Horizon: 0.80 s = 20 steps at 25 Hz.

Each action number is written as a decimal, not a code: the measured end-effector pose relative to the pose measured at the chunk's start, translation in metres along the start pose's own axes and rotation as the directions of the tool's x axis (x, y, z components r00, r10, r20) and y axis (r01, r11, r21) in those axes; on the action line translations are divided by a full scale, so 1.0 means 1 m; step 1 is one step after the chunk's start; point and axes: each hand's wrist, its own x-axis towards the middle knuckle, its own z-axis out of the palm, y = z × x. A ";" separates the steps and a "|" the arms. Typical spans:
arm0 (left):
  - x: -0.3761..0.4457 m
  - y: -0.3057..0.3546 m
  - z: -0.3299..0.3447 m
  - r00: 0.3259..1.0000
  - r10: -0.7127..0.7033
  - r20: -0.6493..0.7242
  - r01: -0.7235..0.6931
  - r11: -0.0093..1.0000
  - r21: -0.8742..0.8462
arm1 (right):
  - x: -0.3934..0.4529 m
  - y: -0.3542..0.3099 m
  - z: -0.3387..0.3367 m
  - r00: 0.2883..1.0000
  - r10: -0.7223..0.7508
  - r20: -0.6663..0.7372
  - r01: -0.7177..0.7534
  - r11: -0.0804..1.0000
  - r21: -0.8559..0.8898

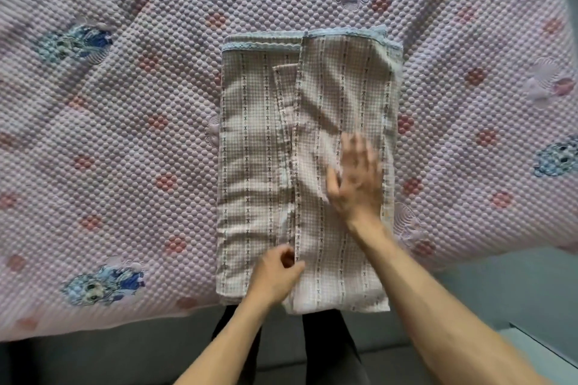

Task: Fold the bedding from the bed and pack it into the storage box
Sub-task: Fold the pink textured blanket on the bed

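Bedding (308, 162) lies part-folded, a long panel on the quilted bed (125, 134), right hand (356, 178) flat with fingers spread (blurred), left hand (276, 275) apparently pinching its near edge; further folding and boxing remain, no box visible.

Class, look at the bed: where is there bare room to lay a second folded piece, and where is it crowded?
Free: the pink quilted bed cover left of the folded checked sheet, the strip beyond its blue lace edge, and a patch to its right. Crowded: the sheet itself, where the right hand lies flat and the left hand grips the near fold.
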 end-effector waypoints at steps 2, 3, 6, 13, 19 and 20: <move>0.029 0.043 -0.020 0.991 0.000 -0.135 -0.046 0.940 -0.337 | -0.044 0.015 0.018 0.995 -0.033 0.094 0.040 0.996 -0.077; 0.052 0.069 -0.033 0.986 0.002 -0.168 -0.080 0.886 -0.457 | -0.058 0.018 0.025 0.991 -0.059 0.122 0.073 0.991 -0.115; 0.111 0.148 -0.069 0.956 0.083 -0.282 -0.204 0.879 -0.431 | -0.064 0.015 0.033 0.978 -0.128 0.165 0.156 0.973 -0.172; 0.124 0.087 -0.091 0.817 0.031 -0.576 -0.101 0.991 -0.090 | -0.102 0.054 0.047 0.990 -0.106 0.092 0.132 0.929 -0.345; 0.031 -0.043 -0.035 0.724 -0.014 -0.689 0.116 0.988 0.101 | -0.179 0.037 0.076 0.948 -0.181 0.261 0.261 0.913 -0.314; 0.019 -0.062 -0.027 0.759 -0.024 -0.650 0.068 0.997 0.043 | -0.186 0.032 0.079 0.944 -0.163 0.286 0.253 0.915 -0.315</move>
